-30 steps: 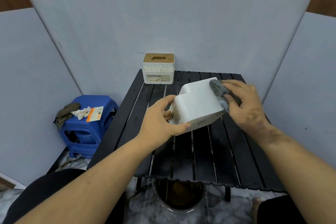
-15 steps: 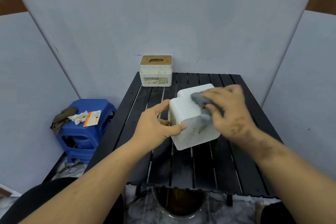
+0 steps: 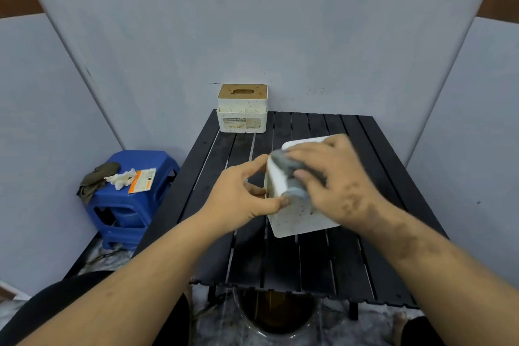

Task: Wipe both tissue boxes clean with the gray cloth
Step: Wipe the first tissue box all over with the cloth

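A white speckled tissue box lies tipped on the black slatted table, held above its middle. My left hand grips the box's left end, thumb on its near face. My right hand presses the gray cloth onto the box's upper left edge and covers most of its top. A second tissue box, white with a wooden lid, stands upright at the table's far left corner, clear of both hands.
A blue plastic stool left of the table carries a dark rag, crumpled white tissue and an orange packet. A round bucket sits under the table's near edge. Gray panels close in on three sides.
My right hand has slid the cloth from the box's right end leftward across it to the left edge. The box has tilted so its speckled face points toward me.
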Motion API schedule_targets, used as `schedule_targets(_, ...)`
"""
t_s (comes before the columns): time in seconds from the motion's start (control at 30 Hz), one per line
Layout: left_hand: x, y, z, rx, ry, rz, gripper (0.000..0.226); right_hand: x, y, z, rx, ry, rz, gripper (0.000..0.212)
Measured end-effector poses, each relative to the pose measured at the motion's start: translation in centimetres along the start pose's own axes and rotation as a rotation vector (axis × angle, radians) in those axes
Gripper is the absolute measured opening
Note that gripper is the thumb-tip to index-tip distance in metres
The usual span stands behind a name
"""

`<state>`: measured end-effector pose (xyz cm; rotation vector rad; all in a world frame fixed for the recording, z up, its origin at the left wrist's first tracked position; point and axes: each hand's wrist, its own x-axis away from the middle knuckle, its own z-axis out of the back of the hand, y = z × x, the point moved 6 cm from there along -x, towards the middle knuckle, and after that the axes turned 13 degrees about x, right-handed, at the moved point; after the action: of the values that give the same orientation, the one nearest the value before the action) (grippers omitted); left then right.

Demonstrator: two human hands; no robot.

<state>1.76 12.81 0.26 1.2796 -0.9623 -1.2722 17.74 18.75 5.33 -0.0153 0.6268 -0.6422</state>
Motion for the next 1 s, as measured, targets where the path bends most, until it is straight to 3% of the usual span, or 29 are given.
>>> schedule_targets(0.13, 0.2, -0.6, 0.1, -0.006, -0.043, 0.039, 0.075, -0.6, 1.6, 1.1, -0.233, -0.111, 0.034, 0.034)
schedule_targets(0.2, 0.3, -0.6, 0.1, -0.007, -0.051, 0.043, 0.079, -0.8, 5.3, 2.5, -0.312, -0.030, -0.135, 0.027)
schedule_targets(0.27, 0.3, -0.5, 0.0, -0.028, -0.065, 0.041, 0.076, -0.6, 8.0, 2.5, -0.230, 0.020, -0.351, 0.021)
schedule_targets(0.3, 0.3, -0.4, 0.0, -0.038, -0.073, 0.040, 0.073, -0.6, 8.0, 2.1, -0.150, 0.015, -0.369, 0.019)
schedule_targets(0.4, 0.2, -0.4, 0.0, -0.068, -0.070, 0.027, 0.069, -1.1, 2.8, 0.4, 0.089, -0.069, -0.132, 0.027)
schedule_targets(0.47, 0.2, -0.4, 0.1, -0.081, -0.053, 0.030, 0.074, -1.5, 0.9, -0.1, 0.008, -0.142, -0.063, 0.033)
schedule_targets(0.57, 0.1, 0.0, 0.3, -0.125, -0.056, 0.018, 0.071, -1.5, 3.2, 1.0, -0.229, -0.168, -0.055, 0.029)
schedule_targets(0.7, 0.2, 0.4, 0.9, -0.191, -0.053, 0.013, 0.065, 0.3, 9.2, 3.2, -0.198, -0.071, -0.192, 0.028)
schedule_targets(0.9, 0.3, 1.1, 2.7, -0.261, -0.027, 0.061, 0.061, 3.1, 7.9, 3.0, -0.292, -0.089, -0.141, 0.031)
schedule_targets(1.0, 0.3, 1.1, 3.3, -0.345, -0.057, 0.134, 0.074, 4.7, 8.5, 3.4, -0.310, -0.138, -0.126, 0.031)
